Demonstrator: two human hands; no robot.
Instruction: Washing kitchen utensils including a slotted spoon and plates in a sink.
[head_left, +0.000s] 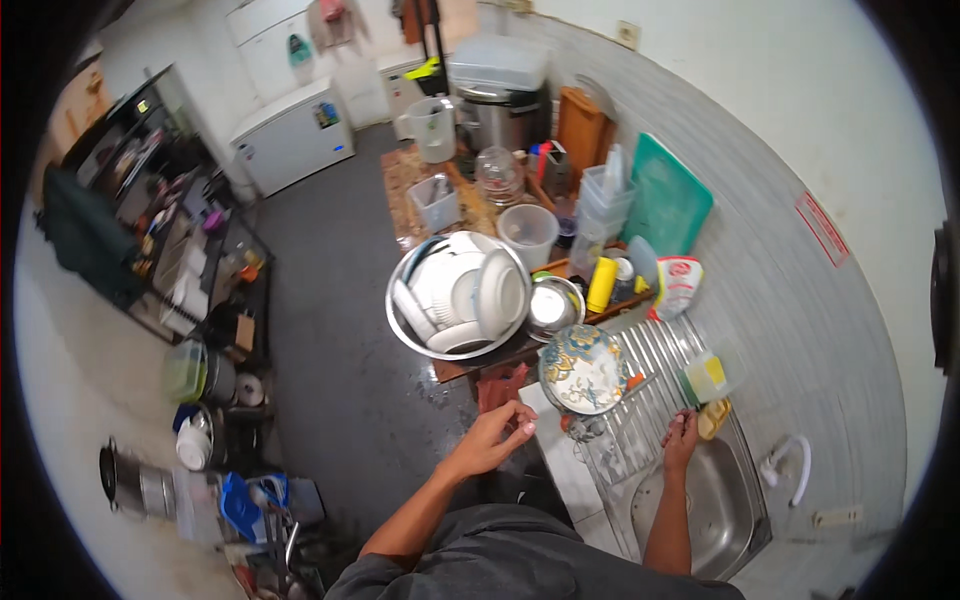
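My left hand (497,438) hovers at the counter's left edge, its fingers loosely curved and apart, with nothing in it. Just beyond it, a stack of patterned plates (583,370) in white, teal and yellow sits on the ribbed steel drainboard (660,350). Over the far end of the sink (668,505), my right hand (681,430) has its fingers bent together; what they hold, if anything, is too small to make out. Close to that hand are a clear container with a yellow sponge (710,372) and a yellow item (713,418) on the sink's rim.
A large basin of white dishes (393,305) stands on the wooden table beyond the plates, beside a steel bowl (556,305). Clear tubs (528,236) and a green board (665,195) are farther back. A white hose (800,470) hangs right of the sink.
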